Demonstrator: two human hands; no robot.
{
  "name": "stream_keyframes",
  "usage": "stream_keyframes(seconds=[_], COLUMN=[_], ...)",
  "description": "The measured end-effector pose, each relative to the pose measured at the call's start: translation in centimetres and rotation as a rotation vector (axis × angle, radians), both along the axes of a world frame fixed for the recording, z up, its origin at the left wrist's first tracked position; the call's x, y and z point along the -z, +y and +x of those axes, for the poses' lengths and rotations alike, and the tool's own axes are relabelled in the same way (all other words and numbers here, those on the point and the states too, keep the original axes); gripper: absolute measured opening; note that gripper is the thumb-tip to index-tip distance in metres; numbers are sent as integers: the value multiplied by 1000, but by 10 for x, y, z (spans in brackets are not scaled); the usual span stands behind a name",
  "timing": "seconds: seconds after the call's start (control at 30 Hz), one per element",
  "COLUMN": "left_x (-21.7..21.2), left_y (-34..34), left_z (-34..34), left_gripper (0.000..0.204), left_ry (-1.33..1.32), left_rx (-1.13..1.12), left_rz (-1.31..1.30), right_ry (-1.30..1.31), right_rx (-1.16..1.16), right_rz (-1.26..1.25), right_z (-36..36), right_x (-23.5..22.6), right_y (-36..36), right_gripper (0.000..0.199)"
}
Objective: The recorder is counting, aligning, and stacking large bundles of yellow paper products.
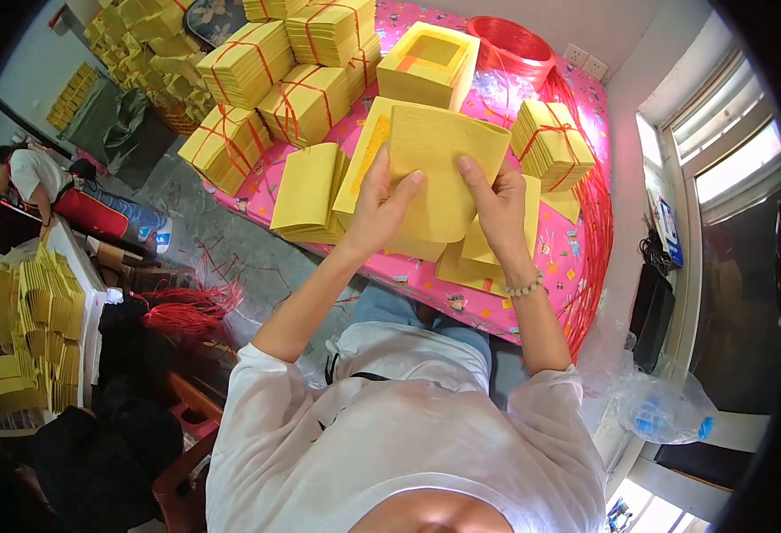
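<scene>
Between my two hands is a folded stack of yellow paper (439,191), held up over the pink table. My left hand (383,200) grips its left edge with the thumb on top. On the right edge my right hand (497,204) is closed the same way, a beaded bracelet at its wrist. Beneath the stack lies a larger block of yellow paper (368,151), partly hidden. A folded yellow stack (306,188) rests to the left, and more yellow paper (531,218) lies by my right wrist.
Bundles tied with red string (310,98) are piled at the back left, another bundle (555,147) at the right. A red coil (510,46) sits behind, with red strands (590,231) along the right edge of the pink cloth (390,271). A person (44,182) bends over a table at left.
</scene>
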State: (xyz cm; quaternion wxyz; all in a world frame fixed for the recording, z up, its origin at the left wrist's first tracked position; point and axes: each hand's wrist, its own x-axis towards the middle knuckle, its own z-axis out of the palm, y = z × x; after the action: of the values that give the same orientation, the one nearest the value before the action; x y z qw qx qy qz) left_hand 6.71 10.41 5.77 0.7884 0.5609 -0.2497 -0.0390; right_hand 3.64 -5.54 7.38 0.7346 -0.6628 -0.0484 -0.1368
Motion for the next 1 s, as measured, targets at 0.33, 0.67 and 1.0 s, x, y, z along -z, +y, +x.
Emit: stream_keyframes(seconds=[0.33,0.67,1.0], left_x=[-8,-17,-25], left_y=[15,33,40], left_z=[-4,0,-1], left_gripper=[40,43,43], left_ry=[113,243,294], left_rx=[35,57,61], left_rz=[42,16,84], right_ry=[-113,109,171], right_rx=[45,-94,-132], right_rz=[-49,-130,-170], right_z=[8,-1,-12], right_x=[-7,-13,-7], right_y=[1,-2,11], right_gripper=[22,24,29])
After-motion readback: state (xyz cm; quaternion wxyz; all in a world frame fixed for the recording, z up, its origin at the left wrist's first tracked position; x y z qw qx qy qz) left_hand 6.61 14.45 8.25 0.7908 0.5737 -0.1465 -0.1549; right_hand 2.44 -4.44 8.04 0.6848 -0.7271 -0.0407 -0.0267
